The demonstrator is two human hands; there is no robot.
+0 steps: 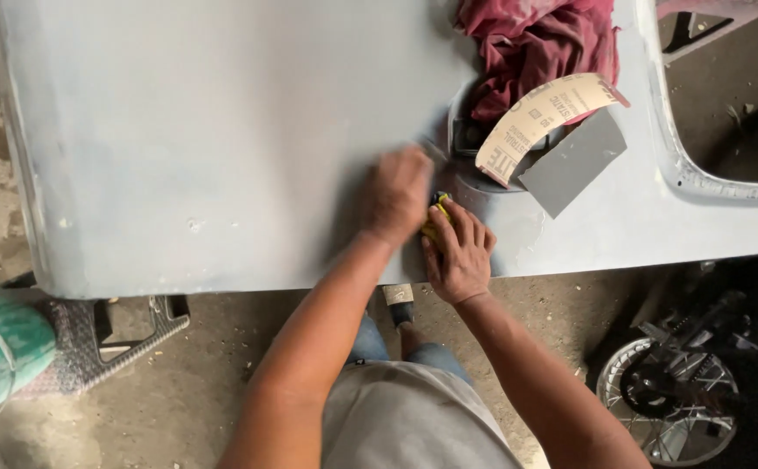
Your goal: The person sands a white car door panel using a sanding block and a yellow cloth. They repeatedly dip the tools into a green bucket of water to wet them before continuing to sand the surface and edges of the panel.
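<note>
Head view: both hands press on a grey primed panel point(222, 130) near its front edge. Left hand point(396, 193) is blurred, fingers curled; its grip cannot be told. Right hand point(459, 252) closes on a yellow block point(438, 217), mostly hidden, lying on the panel between the two hands. One curled sandpaper sheet point(535, 122), one flat grey sheet point(574, 161) and one red rag point(535, 43) lie behind. Concrete floor point(222, 365) lies below; one wheel point(670, 404) rests at right.
</note>
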